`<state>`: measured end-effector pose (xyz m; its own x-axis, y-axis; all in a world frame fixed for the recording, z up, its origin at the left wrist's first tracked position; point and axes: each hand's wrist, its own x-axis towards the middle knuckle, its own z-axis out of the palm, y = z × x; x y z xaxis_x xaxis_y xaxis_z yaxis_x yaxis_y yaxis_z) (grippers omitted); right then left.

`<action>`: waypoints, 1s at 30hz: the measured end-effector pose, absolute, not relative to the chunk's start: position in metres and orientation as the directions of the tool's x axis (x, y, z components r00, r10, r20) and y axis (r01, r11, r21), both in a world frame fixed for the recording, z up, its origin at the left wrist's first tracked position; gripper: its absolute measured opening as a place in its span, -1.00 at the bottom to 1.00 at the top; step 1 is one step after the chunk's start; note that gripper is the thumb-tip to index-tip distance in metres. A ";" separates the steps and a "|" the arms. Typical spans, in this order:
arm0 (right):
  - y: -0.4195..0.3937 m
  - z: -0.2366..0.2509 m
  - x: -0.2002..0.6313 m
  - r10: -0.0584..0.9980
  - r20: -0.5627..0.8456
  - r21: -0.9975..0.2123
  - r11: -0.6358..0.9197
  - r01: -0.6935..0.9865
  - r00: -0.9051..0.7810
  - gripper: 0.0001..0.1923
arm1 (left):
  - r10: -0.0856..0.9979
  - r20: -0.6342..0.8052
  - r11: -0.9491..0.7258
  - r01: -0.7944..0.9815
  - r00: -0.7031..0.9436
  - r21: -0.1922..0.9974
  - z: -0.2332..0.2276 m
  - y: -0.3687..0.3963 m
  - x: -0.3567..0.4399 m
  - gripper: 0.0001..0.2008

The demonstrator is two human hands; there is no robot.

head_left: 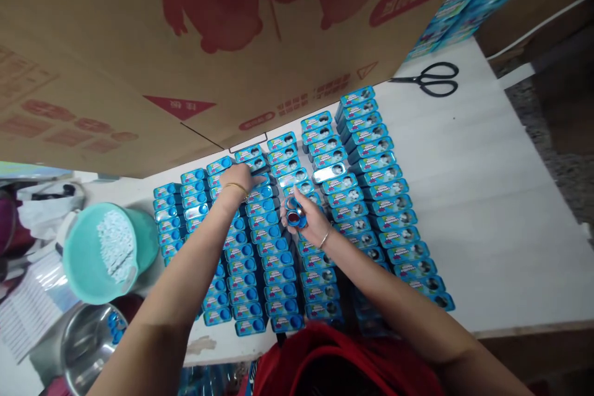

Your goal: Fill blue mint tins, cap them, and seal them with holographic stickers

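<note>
Many small blue boxes [371,189] stand in tight rows on a white table [487,198]. My left hand [239,180] reaches to the far end of one row, fingertips resting on a blue box [260,180] there. My right hand [304,213] hovers over the middle rows and holds a small round blue cap [294,217] with a red centre between thumb and fingers. Both wrists wear thin bracelets.
A large brown cardboard carton [185,43] stands behind the rows. Black scissors [429,80] lie at the far right. To the left sit a teal bucket [109,253] with small white pieces and a steel bowl [88,340] holding blue caps.
</note>
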<state>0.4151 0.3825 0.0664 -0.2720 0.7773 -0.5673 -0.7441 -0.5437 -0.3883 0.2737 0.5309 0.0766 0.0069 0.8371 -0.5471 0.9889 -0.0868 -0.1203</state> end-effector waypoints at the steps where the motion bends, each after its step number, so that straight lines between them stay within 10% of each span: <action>1: 0.382 0.067 0.416 0.774 -0.571 -0.388 -0.548 -0.741 -0.273 -0.52 | 0.862 -0.504 -0.090 0.995 0.053 -0.049 0.080 0.522 0.274 -0.67; 5: 0.382 0.067 0.414 0.744 -0.630 -0.413 -0.563 -0.716 -0.222 -0.50 | 0.862 -0.326 -0.193 0.847 0.387 0.495 0.097 0.474 0.281 -0.79; 8: 0.385 0.066 0.407 0.722 -0.673 -0.442 -0.567 -0.695 -0.161 -0.50 | 0.833 -0.211 -0.284 0.723 0.511 0.629 0.105 0.442 0.288 -0.87; 25: 0.402 0.065 0.411 0.776 -0.618 -0.589 -0.563 -0.580 -0.126 -0.55 | 0.925 -0.052 -0.315 0.838 0.376 0.445 0.060 0.529 0.247 -0.82; 30: 0.404 0.063 0.411 0.789 -0.597 -0.612 -0.566 -0.552 -0.147 -0.55 | 0.974 -0.211 -0.042 0.981 0.082 0.187 0.061 0.549 0.260 -0.26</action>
<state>0.4108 0.4043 0.0629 -0.1472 0.7888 -0.5968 -0.5521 -0.5661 -0.6121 0.2596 0.5490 0.0612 0.0822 0.9739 -0.2114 0.9814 -0.0421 0.1875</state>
